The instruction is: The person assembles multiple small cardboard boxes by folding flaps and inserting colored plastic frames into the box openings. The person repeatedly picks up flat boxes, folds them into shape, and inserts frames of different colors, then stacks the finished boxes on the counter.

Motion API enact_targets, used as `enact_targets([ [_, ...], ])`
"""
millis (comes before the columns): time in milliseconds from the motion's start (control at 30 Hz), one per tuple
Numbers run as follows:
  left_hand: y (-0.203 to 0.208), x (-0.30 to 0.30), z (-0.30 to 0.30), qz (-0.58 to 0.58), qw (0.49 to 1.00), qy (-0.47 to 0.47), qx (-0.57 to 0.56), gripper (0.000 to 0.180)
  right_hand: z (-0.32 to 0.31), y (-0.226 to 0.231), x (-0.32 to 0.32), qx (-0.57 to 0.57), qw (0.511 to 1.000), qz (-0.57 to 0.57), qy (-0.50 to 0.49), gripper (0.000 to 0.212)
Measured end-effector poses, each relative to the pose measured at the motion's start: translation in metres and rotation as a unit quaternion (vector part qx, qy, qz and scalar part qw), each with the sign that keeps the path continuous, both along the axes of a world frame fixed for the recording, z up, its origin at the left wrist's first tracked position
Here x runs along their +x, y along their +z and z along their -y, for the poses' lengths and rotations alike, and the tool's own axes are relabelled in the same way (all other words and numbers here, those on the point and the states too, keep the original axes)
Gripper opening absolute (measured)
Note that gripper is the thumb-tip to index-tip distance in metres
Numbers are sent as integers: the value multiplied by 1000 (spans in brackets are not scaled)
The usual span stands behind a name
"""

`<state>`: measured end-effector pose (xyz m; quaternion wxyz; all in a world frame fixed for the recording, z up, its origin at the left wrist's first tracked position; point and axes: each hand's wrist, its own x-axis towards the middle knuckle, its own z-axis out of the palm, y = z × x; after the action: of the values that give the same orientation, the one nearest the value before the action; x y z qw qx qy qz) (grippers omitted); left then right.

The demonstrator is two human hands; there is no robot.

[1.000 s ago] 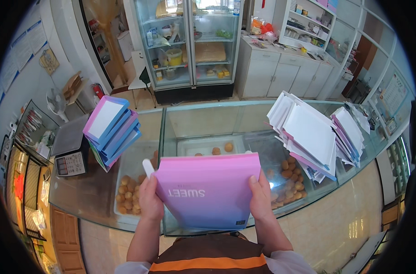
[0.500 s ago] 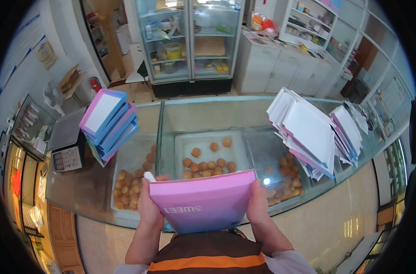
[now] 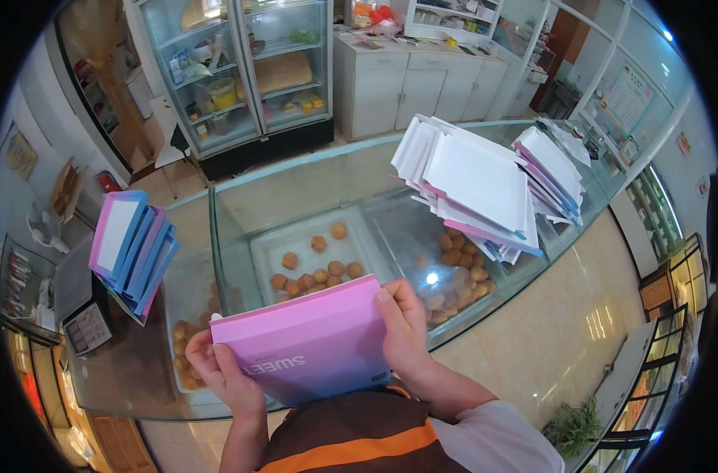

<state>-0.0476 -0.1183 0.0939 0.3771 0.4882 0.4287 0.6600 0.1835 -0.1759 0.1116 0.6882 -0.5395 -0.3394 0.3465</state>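
Observation:
A pink cardboard box (image 3: 319, 335), shading to blue at its lower end, is between my hands above the near edge of the glass counter. At its left end, my left hand (image 3: 231, 377) has fingers and thumb closed on the side. On the upper right corner, my right hand (image 3: 405, 331) pinches the edge, thumb over the front face. Beyond the box, round brown balls (image 3: 321, 276) lie in a white tray (image 3: 268, 254) under the counter's glass. The box hides part of the tray, and I cannot see inside the box.
Pink and blue box parts stand in a stack (image 3: 134, 248) on the left, beside a scale (image 3: 87, 327). White-faced flattened cartons (image 3: 481, 177) form a leaning pile at the right, with a smaller pile (image 3: 548, 173) next to it. A glass-door fridge (image 3: 241, 87) stands behind the glass counter (image 3: 319, 169).
My view has swung to the right, so the counter and piles appear farther left. The box now tilts, right end higher, and my left-hand fingers have shifted along its side.

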Motion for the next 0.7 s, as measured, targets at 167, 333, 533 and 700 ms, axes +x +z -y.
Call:
enact_targets([
  [167,-10,-19,-2,-8,998,-57,33,12,1,-2,-1,15,998,-62,-7,10],
  [333,6,-9,-2,51,996,-61,-40,17,-2,1,-2,3,996,-82,-26,7],
  [533,-2,-13,1,49,984,-95,-140,31,4,-3,1,-25,997,-77,1,13],
  [700,31,9,-17,22,996,-21,-78,30,-14,16,-3,37,996,-74,-45,15],
])
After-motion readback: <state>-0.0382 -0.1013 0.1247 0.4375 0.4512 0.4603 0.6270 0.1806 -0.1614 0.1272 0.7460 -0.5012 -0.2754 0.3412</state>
